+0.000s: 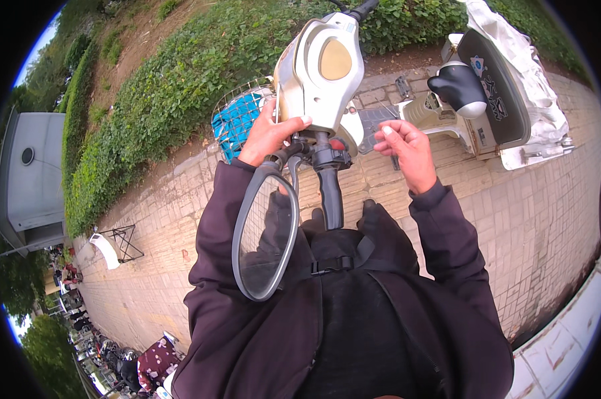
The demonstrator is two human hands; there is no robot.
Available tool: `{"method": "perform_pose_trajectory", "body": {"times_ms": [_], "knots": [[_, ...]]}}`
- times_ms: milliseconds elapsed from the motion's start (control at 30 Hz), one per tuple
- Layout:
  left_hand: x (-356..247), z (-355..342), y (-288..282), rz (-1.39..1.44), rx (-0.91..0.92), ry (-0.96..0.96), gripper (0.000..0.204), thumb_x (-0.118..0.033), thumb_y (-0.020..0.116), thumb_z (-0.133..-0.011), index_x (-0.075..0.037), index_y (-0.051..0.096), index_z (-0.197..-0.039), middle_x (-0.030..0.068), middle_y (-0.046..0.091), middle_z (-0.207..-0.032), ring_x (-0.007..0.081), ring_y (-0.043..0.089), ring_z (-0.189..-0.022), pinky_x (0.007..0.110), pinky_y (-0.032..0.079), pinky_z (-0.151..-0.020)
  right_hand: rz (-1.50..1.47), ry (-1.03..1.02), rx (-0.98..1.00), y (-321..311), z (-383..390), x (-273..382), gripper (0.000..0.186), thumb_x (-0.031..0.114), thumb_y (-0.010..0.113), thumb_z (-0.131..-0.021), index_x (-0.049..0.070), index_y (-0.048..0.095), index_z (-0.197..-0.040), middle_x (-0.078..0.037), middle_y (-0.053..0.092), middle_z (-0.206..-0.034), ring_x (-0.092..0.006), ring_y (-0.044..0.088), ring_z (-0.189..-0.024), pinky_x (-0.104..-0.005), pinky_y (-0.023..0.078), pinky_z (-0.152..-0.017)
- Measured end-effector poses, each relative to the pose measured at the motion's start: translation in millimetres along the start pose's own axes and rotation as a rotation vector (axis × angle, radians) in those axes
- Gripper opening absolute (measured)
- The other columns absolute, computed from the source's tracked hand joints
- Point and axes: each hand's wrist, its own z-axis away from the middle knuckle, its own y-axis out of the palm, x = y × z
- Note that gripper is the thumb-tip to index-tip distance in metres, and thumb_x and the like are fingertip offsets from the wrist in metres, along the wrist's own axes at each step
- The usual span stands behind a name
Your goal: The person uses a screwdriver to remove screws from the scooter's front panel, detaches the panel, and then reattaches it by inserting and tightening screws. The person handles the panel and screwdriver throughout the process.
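My left hand [269,136] grips the lower left edge of the pale silver handlebar cover [307,73] of a scooter, thumb across its bottom. Below the cover are a black grip [330,196], switch housing [327,156] and round-edged mirror [264,236]. My right hand [403,149] is raised to the right of the switch housing, apart from it, fingers curled with the thumb toward them; anything between them is too small to make out.
A wire basket with turquoise cloth [240,116], the footboard [373,126], black-and-white seat [460,90] and white cover [526,80] surround my hands. A hedge [147,100] borders the paved path [154,286]. A folding frame [124,243] stands left; parked scooters [121,359] line the lower left.
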Motion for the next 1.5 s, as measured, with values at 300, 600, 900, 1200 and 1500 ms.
{"method": "perform_pose_trajectory", "body": {"times_ms": [300,600,900,1200,1500], "knots": [[19,-4,-10,0.036,0.024,0.042,0.097,-0.034,0.088,-0.08,0.005,0.035,-0.151,0.0169,0.066,-0.124,0.0176,0.069,-0.093,0.028,0.054,-0.066,0.678,-0.48,0.109,120,-103,74,0.026,0.015,0.075,-0.089,-0.003,0.075,-0.108,-0.01,0.077,-0.09,-0.016,0.071,-0.079,-0.03,0.056,-0.072],[62,-105,-61,0.482,-0.019,-0.031,0.052,-0.047,0.074,-0.094,-0.001,0.065,-0.115,0.0089,0.069,-0.104,0.0129,0.064,-0.067,0.025,0.048,-0.047,0.84,-0.321,-0.204,156,-107,60,0.016,0.019,0.077,-0.084,0.004,0.079,-0.09,-0.014,0.076,-0.082,-0.0297,0.074,-0.078,-0.0415,0.057,-0.075],[88,-128,-35,0.961,0.282,-0.181,0.055,-0.051,0.072,-0.095,-0.009,0.064,-0.13,0.0069,0.075,-0.109,0.0176,0.073,-0.085,0.033,0.06,-0.07,0.828,-0.377,-0.249,168,-109,58,0.013,0.009,0.075,-0.085,-0.003,0.075,-0.091,-0.013,0.074,-0.077,-0.0191,0.07,-0.069,-0.0344,0.056,-0.067],[112,-130,-32,0.992,0.297,-0.021,0.062,-0.05,0.057,-0.105,-0.003,0.051,-0.145,0.0165,0.066,-0.135,0.0289,0.068,-0.12,0.046,0.055,-0.105,0.671,-0.338,-0.204,163,-104,54,0.013,0.005,0.073,-0.089,-0.006,0.072,-0.096,-0.006,0.073,-0.081,-0.0087,0.065,-0.07,-0.0269,0.055,-0.066],[101,-197,-60,0.821,0.331,-0.177,0.063,-0.057,0.06,-0.101,-0.007,0.062,-0.137,0.0124,0.072,-0.125,0.0255,0.071,-0.11,0.041,0.057,-0.099,0.725,-0.333,-0.182,165,-103,63,0.014,0.007,0.074,-0.088,-0.005,0.072,-0.095,-0.005,0.073,-0.082,-0.0081,0.065,-0.072,-0.0265,0.055,-0.068]]}}
